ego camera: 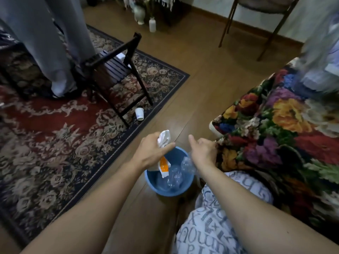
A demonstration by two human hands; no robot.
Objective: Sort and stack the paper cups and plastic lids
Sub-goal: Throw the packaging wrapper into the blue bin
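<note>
The left hand [153, 149] grips a crumpled white paper cup [163, 143] with an orange patch, fingers curled round its middle, so that one end sticks up past the knuckles and the other hangs down over the blue bucket [169, 187]. The cup's long axis runs nearly upright, tilted a little toward the bucket's mouth. The right hand [202, 150] hovers just beside it over the bucket's right rim, thumb raised; its fingers curl downward out of sight, and clear plastic [187, 163] shows right under it, but whether it has hold of that plastic I cannot tell.

Inside the bucket lie more clear plastic pieces [173, 176], probably lids or cup shells, though they are too blurred to name.

Outward from the hands, a second paper cup [139, 113] lies on its side on the rug's [55, 143] edge, by the front leg of a dark folding chair [117, 70]. It sits ahead and to the left, nearer the left hand, which is already occupied. I judge that cup would come next, once the crumpled one is set down.
</note>
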